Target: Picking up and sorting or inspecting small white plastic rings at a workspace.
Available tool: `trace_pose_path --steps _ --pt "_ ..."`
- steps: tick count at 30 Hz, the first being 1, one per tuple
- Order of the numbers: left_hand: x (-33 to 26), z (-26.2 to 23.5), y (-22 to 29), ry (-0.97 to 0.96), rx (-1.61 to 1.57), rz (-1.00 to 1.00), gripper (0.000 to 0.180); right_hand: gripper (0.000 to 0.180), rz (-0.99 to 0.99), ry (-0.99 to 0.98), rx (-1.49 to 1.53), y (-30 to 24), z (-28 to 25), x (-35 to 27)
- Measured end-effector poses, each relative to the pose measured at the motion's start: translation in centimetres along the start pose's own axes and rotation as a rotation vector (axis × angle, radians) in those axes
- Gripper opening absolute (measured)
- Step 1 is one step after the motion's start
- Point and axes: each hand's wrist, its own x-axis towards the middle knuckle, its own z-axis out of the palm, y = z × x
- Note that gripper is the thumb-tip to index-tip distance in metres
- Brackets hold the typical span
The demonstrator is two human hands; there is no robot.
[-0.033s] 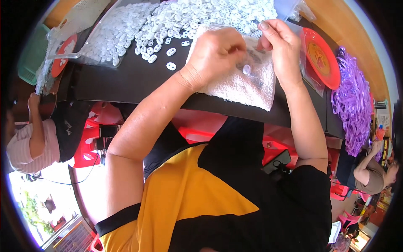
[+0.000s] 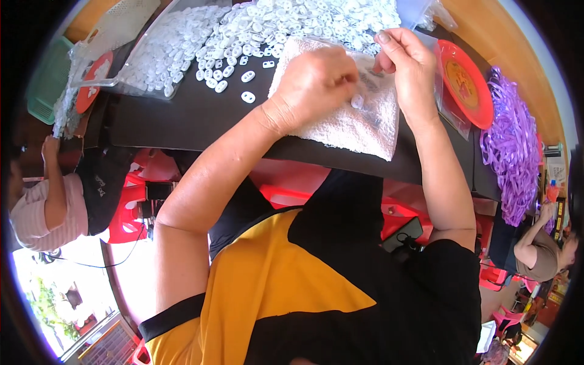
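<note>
My left hand (image 2: 313, 82) hovers over a folded pale towel (image 2: 359, 137) on the dark table, its fingers curled in. Whatever its fingertips hold, if anything, is hidden behind the knuckles. To its right, my right hand (image 2: 413, 76) is raised above the towel's right side, thumb and forefinger pinched together; anything between them is too small to make out. A small whitish translucent piece (image 2: 358, 101) shows just beside the left fingers, over the towel. Beyond my hands spreads a large heap of white oval two-hole plastic pieces (image 2: 292, 27), with a few loose ones (image 2: 248, 97) nearer me.
Left of the heap, a clear tray (image 2: 131, 85) is full of similar pieces. At the right lie a red plate (image 2: 483, 115) and a bundle of purple ribbon (image 2: 511, 152). A green basket (image 2: 48, 85) stands far left. Other people sit at the left (image 2: 48, 207) and right (image 2: 538, 255).
The fingers of my left hand have shifted very slightly. My right hand stays in place.
</note>
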Motion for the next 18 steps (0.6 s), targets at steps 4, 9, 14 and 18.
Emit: trace_pose_path --steps 4,9,14,18 --pt "-0.2 0.8 0.9 -0.098 0.246 0.143 0.016 0.018 -0.008 -0.020 -0.014 0.4 -0.8 0.0" --pt "-0.3 -0.2 0.8 -0.169 0.000 -0.062 0.016 0.015 -0.070 -0.084 -0.081 -0.1 -0.5 -0.6" --pt "0.8 -3.7 3.5 0.133 -0.158 -0.272 0.015 0.011 -0.118 -0.122 -0.124 -0.2 -0.5 -1.1" --pt "2.9 -11.2 7.2 0.513 -0.122 -0.376 0.006 0.013 -0.126 -0.162 -0.171 -0.6 -1.1 -1.4"
